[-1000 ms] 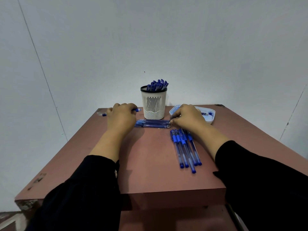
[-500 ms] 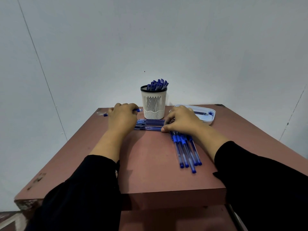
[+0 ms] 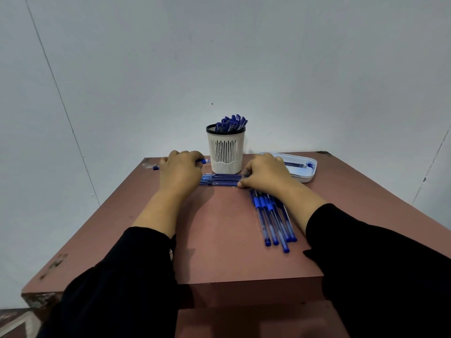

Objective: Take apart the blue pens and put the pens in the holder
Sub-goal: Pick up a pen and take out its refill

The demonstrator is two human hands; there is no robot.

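Blue plastic pens: light, stiff, smooth, likely to roll; best gripped mid-barrel, several at once. Left hand (image 3: 179, 172), left of centre, fingers curled round one pen (image 3: 204, 161). Row of pens (image 3: 220, 179) lies crosswise, centre frame, before slotted white holder (image 3: 226, 152), already part-filled. Right hand (image 3: 266, 173) curled, thumb at row's end; grip unclear. More pens (image 3: 273, 219) lower right.

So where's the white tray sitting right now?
In the head view, the white tray sits at the table's far right, just right of the pen holder and beyond the right hand.
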